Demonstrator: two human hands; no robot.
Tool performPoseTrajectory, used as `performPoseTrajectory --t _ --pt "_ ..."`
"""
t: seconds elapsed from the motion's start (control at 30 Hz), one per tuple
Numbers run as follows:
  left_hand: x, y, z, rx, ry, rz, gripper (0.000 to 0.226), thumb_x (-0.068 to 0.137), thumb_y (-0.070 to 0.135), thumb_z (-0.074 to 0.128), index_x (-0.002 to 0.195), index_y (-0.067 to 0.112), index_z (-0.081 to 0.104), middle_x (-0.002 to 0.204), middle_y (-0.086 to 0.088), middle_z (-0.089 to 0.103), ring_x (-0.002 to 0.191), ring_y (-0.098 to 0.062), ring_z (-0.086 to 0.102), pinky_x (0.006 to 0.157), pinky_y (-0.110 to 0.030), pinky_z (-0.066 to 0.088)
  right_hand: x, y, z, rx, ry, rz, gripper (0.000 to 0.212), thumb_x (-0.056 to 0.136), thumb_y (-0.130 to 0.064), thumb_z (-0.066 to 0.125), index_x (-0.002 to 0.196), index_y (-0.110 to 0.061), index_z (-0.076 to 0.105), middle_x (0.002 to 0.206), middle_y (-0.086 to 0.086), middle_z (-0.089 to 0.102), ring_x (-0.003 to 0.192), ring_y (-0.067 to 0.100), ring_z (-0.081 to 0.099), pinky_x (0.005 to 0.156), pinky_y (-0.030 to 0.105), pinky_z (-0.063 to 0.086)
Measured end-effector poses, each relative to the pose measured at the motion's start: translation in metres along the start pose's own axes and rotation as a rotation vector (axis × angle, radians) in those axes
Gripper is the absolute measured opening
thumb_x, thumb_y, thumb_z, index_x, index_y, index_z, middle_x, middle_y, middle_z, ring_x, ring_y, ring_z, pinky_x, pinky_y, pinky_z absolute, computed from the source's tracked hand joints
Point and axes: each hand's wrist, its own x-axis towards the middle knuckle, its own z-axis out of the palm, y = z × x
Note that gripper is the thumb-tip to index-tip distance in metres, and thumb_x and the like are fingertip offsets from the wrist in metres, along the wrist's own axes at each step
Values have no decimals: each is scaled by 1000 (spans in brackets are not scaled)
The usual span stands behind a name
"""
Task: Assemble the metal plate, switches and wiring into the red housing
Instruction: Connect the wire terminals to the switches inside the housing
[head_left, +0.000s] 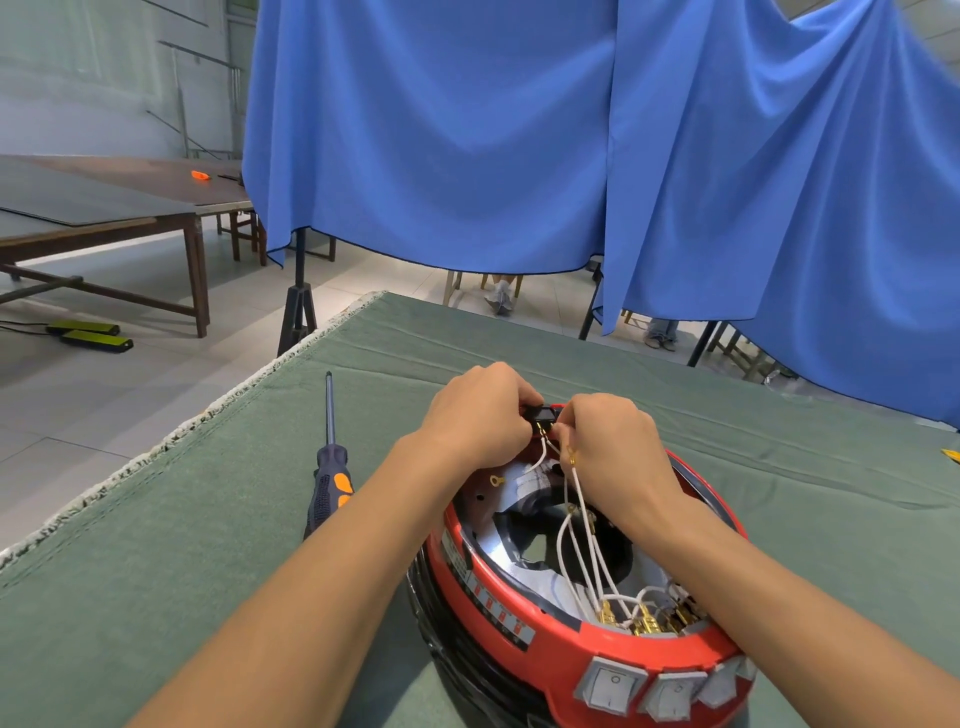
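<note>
The left hand (480, 415) curls its fingers round a small black switch (540, 414) at the far rim of the red housing (524, 613), apparently to hold it steady while a connection is made; the right hand (605, 441), just beside it over the same far rim, pinches the end of a white wire (543, 452) at the switch's underside, where a brass terminal shows; whether the terminal is already seated cannot be told. Both wrists are bent down, the forearms reaching from the near side across the housing's open top, the right forearm lying over its right rim.

More white wires (582, 540) loop down inside the housing to a cluster of brass connectors (639, 618) at its near wall, behind the grey rocker switches (613, 686) already fitted in the near face; the shiny metal plate (498, 551) lies inside, on the housing's left half, so the plate and front switches seem placed and the wiring is the step in hand.

A screwdriver (328, 462) lies on the green cloth (156, 571) left of the housing, well apart from it, untouched.
</note>
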Motion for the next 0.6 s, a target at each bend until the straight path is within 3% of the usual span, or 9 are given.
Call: performPoseTrajectory --t 0.13,0.2,0.4,0.5,0.57,0.6 --pt "2 -2 -1 12 11 -12 35 78 8 52 99 27 73 96 -1 72 93 -27 60 73 -34 50 4 1 3 -3 12 -27 21 97 -22 49 93 -11 67 90 8 67 83 26 58 67 31 37" --pt "3 -3 0 13 13 -7 35 80 9 53 100 28 73 98 0 72 94 -26 60 73 -34 50 5 2 4 29 -4 -15 24 97 -28 49 94 -12 67 91 7 67 84 26 59 70 33 42" --pt "4 -3 -1 -44 83 -95 35 84 15 54 115 25 66 121 1 65 115 -23 56 90 -36 46 4 10 -5 243 -44 110 25 91 -38 58 83 -18 69 83 2 69 80 22 59 68 32 46" --pt "3 0 -4 69 63 -150 19 83 19 55 95 19 69 97 -3 68 96 -29 61 75 -32 44 -5 19 -12 270 -45 143 17 90 -35 58 85 -23 69 86 -3 69 85 20 61 74 35 50" --pt "2 0 -9 188 -5 -182 9 81 17 53 72 14 55 74 -3 58 74 -28 56 65 -30 38 -14 25 -16 280 -45 144 13 89 -32 59 84 -25 69 84 -7 69 84 16 61 74 35 51" --pt "1 0 -12 255 -46 -199 15 80 15 53 67 15 46 69 -2 51 68 -26 51 63 -30 34 -19 28 -17 291 -40 145 12 88 -31 59 84 -25 69 82 -9 68 82 14 61 73 34 51"
